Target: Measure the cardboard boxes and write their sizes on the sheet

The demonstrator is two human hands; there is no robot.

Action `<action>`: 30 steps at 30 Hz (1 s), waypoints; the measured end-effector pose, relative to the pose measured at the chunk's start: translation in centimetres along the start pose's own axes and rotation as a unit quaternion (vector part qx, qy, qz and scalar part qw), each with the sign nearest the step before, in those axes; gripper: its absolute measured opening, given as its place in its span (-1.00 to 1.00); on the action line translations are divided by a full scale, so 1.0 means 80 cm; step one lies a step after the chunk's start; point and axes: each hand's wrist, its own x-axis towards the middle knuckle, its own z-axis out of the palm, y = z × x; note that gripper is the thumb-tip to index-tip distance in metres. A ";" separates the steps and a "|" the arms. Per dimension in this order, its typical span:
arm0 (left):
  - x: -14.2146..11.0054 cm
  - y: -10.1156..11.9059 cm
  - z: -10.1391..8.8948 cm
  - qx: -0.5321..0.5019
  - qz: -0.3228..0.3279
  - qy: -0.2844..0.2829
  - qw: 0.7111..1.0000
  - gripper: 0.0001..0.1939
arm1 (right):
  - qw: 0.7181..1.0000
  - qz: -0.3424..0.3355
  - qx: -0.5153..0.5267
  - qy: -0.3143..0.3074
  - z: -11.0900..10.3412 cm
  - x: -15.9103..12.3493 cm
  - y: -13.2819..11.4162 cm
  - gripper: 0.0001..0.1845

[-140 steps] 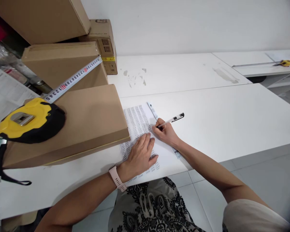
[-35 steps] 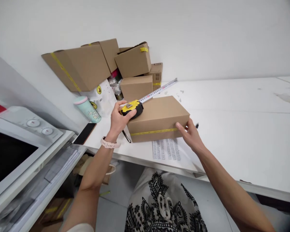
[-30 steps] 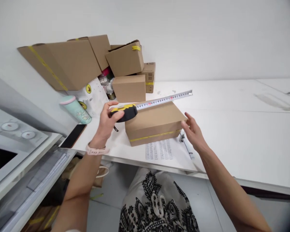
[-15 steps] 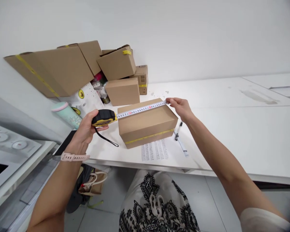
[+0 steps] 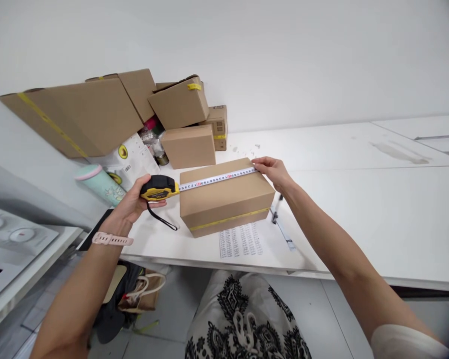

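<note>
My left hand (image 5: 136, 199) is closed around the black and yellow case of a tape measure (image 5: 158, 188), whose black wrist strap dangles below. The white blade runs across the top of a closed cardboard box (image 5: 228, 192) with a yellow stripe along its front. At the box's far right edge, my right hand (image 5: 273, 171) pinches the blade's end between thumb and fingers. A sheet printed with rows of text (image 5: 241, 241) lies partly under the box's front. Beside the box's right end is a black pen (image 5: 277, 210), near a white strip (image 5: 286, 237).
Several other cardboard boxes (image 5: 189, 147) stand at the back left, against the wall. A mint green bottle (image 5: 100, 184) leans near my left hand. A white appliance with knobs (image 5: 13, 234) is at the far left. The white table (image 5: 359, 214) stretches to the right.
My right hand has shifted slightly toward me and left with the blade's end, and the tape lies nearer the middle of the box top. The view has tilted a little.
</note>
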 end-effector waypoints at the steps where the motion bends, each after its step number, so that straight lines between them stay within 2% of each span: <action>1: 0.005 -0.001 -0.003 0.001 -0.001 -0.005 1.000 -0.70 | 1.000 0.001 0.006 -0.002 0.001 -0.002 0.001 -0.67; 9: 0.022 0.000 -0.016 0.005 -0.004 -0.051 0.999 -0.64 | 0.998 0.034 0.049 0.007 0.009 -0.012 0.006 -0.59; 19: 0.030 0.000 -0.022 0.010 -0.030 -0.068 0.997 -0.64 | 0.999 0.029 0.017 0.005 0.008 -0.010 0.007 -0.58; 26: 0.037 0.007 -0.023 0.037 -0.051 -0.048 0.997 -0.59 | 1.000 0.010 0.011 -0.005 0.006 -0.007 0.013 -0.61; 30: 0.041 0.008 -0.023 0.049 -0.062 -0.039 0.996 -0.57 | 0.999 0.027 0.031 0.002 0.007 -0.008 0.011 -0.62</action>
